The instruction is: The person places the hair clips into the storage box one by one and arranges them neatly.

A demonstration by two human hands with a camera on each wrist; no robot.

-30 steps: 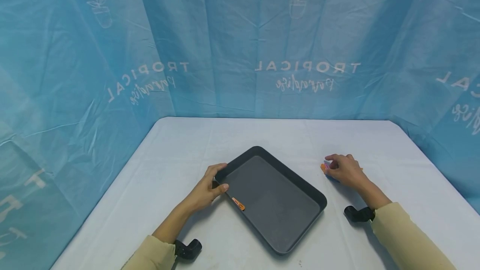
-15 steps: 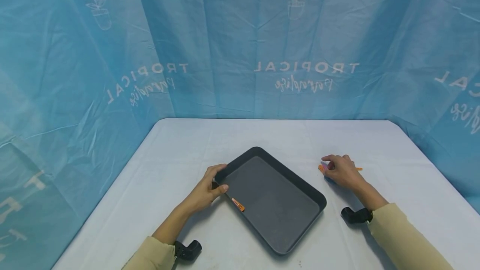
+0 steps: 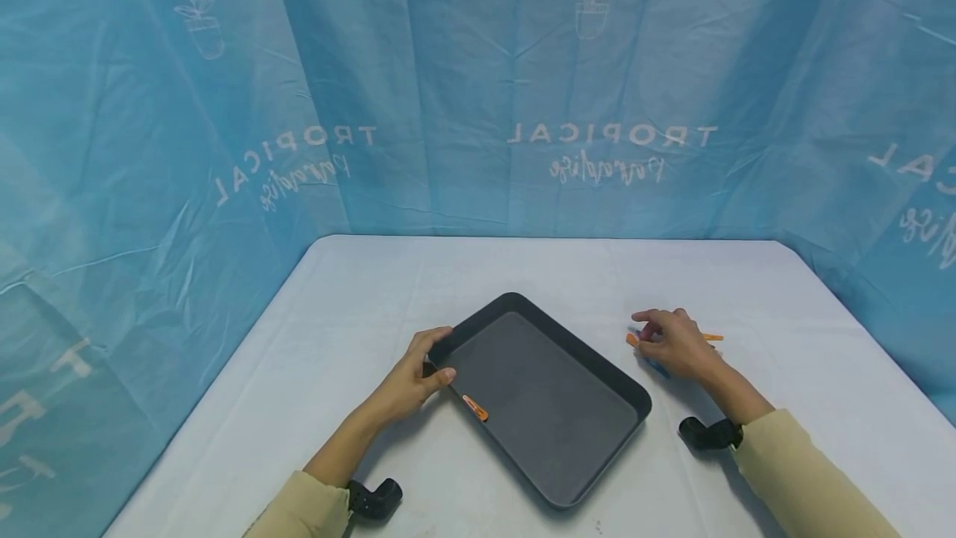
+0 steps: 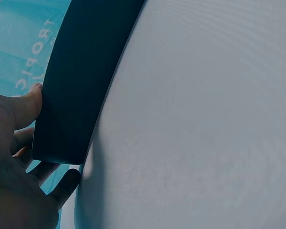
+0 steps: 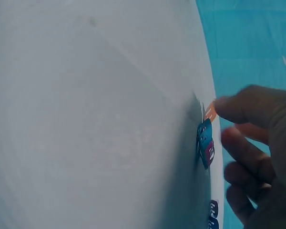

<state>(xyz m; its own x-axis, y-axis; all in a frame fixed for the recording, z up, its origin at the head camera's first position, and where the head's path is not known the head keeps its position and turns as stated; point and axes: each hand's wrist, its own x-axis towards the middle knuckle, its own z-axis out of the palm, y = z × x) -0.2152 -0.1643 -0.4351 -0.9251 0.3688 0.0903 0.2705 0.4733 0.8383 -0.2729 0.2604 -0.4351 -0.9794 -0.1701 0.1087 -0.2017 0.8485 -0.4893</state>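
Note:
A dark grey tray (image 3: 545, 405) lies angled on the white table, an orange hair clip (image 3: 475, 408) near its left wall. My left hand (image 3: 409, 376) grips the tray's left corner, thumb over the rim; in the left wrist view, fingers of that hand (image 4: 19, 157) are beside the tray's wall (image 4: 81, 86). My right hand (image 3: 675, 344) hovers low over small colourful clips right of the tray. In the right wrist view its thumb (image 5: 233, 107) meets or overlaps an orange clip (image 5: 210, 112), fingers bent and apart. Blue (image 5: 205, 133) and magenta (image 5: 209, 151) clips are close by.
Another orange clip (image 3: 712, 337) shows to the right of my right hand, and dark blue pieces (image 5: 213, 214) stand out in the right wrist view. A blue printed curtain (image 3: 463, 90) hangs behind and beside the white table (image 3: 388, 272).
My right hand has shifted a little left, and the orange clip at its fingertips has moved left too. More of the orange clip on its right shows. The left hand and tray stay put.

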